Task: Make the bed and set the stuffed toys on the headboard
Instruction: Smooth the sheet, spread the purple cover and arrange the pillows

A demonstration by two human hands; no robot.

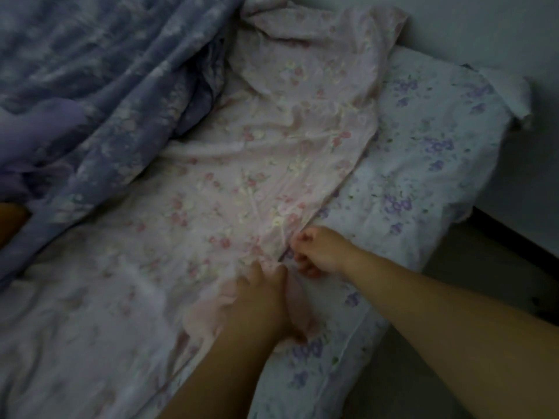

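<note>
Pink sheet: a pale pink cotton sheet with small red flowers (pixel 272 164) lies crumpled on the bed, its long axis running from the hands up and away toward the far wall.
Sheet edge: runs diagonally from just beside the right hand up to the far corner.
Right hand (pixel 317 252): fingers curled, pinching the pink sheet's edge.
Left hand (pixel 260 300): lies on the same sheet just beside the right; blurred, so I cannot tell its grip.
White sheet: a white fitted sheet with purple flowers (pixel 423 164) covers the mattress beyond and beneath the right hand.
Quilt: a rumpled blue-purple floral quilt (pixel 99 86) is heaped well to the left of both hands.
</note>
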